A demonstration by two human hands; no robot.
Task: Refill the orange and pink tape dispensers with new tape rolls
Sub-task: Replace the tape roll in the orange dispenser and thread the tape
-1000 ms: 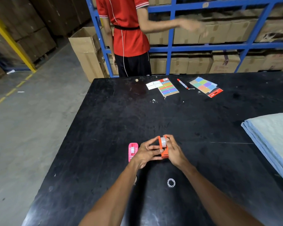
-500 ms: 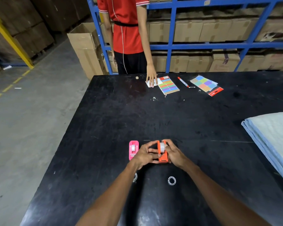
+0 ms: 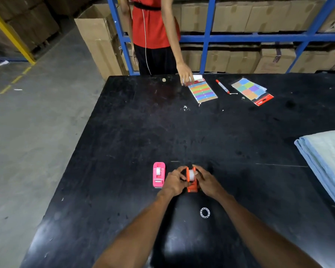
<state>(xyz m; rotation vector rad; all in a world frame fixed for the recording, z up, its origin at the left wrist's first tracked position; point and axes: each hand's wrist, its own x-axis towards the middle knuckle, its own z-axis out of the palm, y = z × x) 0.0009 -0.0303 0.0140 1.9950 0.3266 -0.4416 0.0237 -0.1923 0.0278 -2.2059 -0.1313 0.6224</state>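
Note:
The orange tape dispenser (image 3: 191, 180) stands on the black table (image 3: 230, 144) with a white tape roll (image 3: 191, 174) seated in it. My left hand (image 3: 175, 181) grips its left side and my right hand (image 3: 207, 180) grips its right side, fingers on the roll. The pink tape dispenser (image 3: 158, 175) sits just left of my left hand, untouched, with a white roll in it. A clear empty tape core (image 3: 204, 212) lies on the table nearer to me, between my forearms.
A person in a red shirt (image 3: 153, 26) stands at the far edge, one hand (image 3: 185, 76) on a white pad. Colourful sticky-note sheets (image 3: 202, 91), a red marker (image 3: 222, 86) and another colour pack (image 3: 251, 91) lie there. Folded blue cloth (image 3: 325, 161) is at right.
The orange dispenser has come down onto the table with both my hands still on it. The other person's hand dropped from the shelf onto the white pad.

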